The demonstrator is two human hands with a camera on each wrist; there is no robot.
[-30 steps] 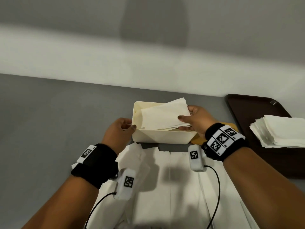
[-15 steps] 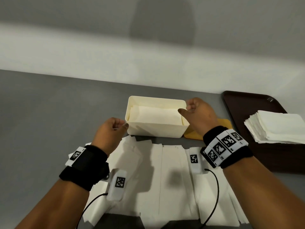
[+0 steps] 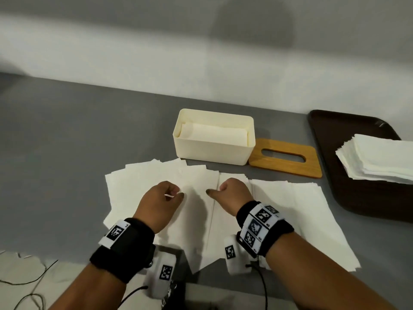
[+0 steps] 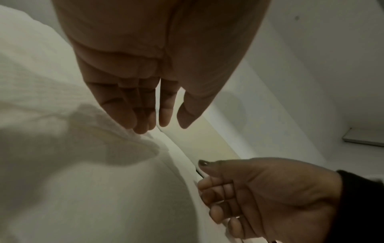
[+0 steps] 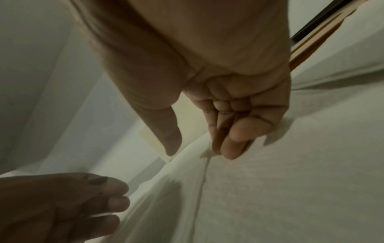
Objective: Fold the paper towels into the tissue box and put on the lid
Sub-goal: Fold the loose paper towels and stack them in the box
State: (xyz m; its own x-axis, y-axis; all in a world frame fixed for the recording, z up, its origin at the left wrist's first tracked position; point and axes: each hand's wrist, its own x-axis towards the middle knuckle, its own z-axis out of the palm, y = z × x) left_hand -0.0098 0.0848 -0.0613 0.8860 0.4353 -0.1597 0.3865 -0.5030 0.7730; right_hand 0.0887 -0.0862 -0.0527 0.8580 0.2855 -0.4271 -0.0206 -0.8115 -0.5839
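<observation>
The cream tissue box (image 3: pixel 212 153) stands open at the table's middle with a folded paper towel (image 3: pixel 212 133) lying flat inside it. Its wooden lid (image 3: pixel 286 161), with a slot, lies flat against the box's right side. Several unfolded paper towels (image 3: pixel 196 220) are spread overlapping in front of the box. My left hand (image 3: pixel 176 193) (image 4: pixel 164 126) and right hand (image 3: pixel 214 191) (image 5: pixel 197 151) are low over the middle sheets, close together. Their fingertips touch the paper, and the thumbs stand apart from the fingers. Neither hand holds anything.
A dark brown tray (image 3: pixel 348 198) sits at the right with a stack of paper towels (image 3: pixel 380 159) on it. Bare grey table (image 3: pixel 78 142) stretches to the left of the box. Thin cables (image 3: pixel 26 283) lie at the near left edge.
My right hand let go of the folded towel, which now lies in the box. Both hands drew back from the box and came down onto the spread sheets.
</observation>
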